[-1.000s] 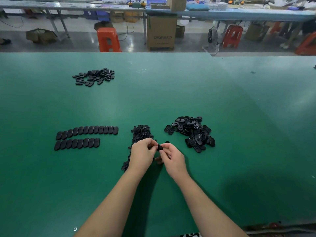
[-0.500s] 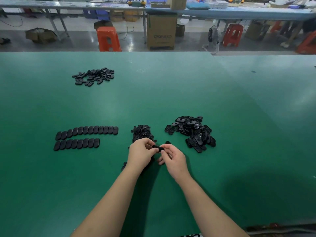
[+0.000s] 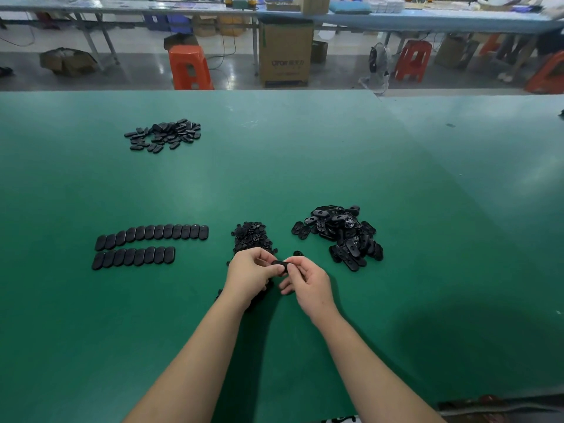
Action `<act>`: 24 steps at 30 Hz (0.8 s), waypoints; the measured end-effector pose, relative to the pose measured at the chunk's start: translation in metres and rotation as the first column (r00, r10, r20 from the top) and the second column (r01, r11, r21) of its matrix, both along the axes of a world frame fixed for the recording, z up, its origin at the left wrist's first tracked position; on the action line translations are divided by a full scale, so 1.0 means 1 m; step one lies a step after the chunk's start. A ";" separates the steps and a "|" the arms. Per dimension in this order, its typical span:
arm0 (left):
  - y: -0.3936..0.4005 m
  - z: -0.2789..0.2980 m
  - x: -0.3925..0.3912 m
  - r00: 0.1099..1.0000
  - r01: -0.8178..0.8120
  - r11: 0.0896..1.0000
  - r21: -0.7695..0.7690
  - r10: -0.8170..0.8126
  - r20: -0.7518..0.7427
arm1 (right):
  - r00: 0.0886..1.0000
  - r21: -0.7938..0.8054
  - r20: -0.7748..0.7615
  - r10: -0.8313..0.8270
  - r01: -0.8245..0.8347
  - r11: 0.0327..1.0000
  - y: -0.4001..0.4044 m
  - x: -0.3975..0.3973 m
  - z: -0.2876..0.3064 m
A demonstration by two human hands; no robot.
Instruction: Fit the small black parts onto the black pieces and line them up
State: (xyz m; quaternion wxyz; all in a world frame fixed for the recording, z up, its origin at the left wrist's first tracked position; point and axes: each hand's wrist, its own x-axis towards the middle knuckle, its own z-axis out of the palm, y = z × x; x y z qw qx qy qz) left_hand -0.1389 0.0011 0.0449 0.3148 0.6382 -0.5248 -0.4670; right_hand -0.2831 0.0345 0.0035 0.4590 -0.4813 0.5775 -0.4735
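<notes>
Both hands meet near the middle of the green worktop (image 3: pixel 305 166), toward its near edge. Left hand (image 3: pixel 250 274) and right hand (image 3: pixel 308 282) each pinch one end of a single black oval piece (image 3: pixel 280 265) held between them, fingers curled round it; whether a small part is seated in it cannot be told. Just beyond the left hand lies one heap of small black parts (image 3: pixel 251 236), too many and too small to count, with a few strays under and beside the wrist. One loose small part (image 3: pixel 298 253) sits just past the right hand. Right of that, one pile of unassembled black pieces (image 3: pixel 338 235), jumbled, uncountable. Toward the left edge, two lined-up rows: the far row (image 3: pixel 152 235) shows about twelve pieces side by side, the near row (image 3: pixel 134 257) about nine, shorter, both touching edge to edge. Near the far left corner, a second loose heap of black pieces (image 3: pixel 163 135), well apart from the rest. Worktop is a matte green mat. Beyond its far edge: grey glossy floor, three orange stools — one (image 3: pixel 189 68) at centre-left — a cardboard box (image 3: pixel 285 53), and long benches with clutter.
</notes>
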 end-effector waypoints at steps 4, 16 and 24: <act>0.001 -0.003 0.000 0.997 -0.023 1.000 0.020 0.024 -0.074 | 1.000 -0.016 -0.003 -0.002 0.002 1.000 0.001 0.001 0.002; 0.005 -0.002 -0.010 0.999 0.013 0.998 -0.064 -0.011 0.044 | 0.998 -0.001 -0.046 -0.044 0.044 0.999 0.002 0.002 0.007; 0.007 0.001 -0.009 0.998 0.037 0.996 -0.076 -0.032 0.058 | 0.997 -0.001 -0.062 -0.039 0.039 0.999 0.002 0.001 0.008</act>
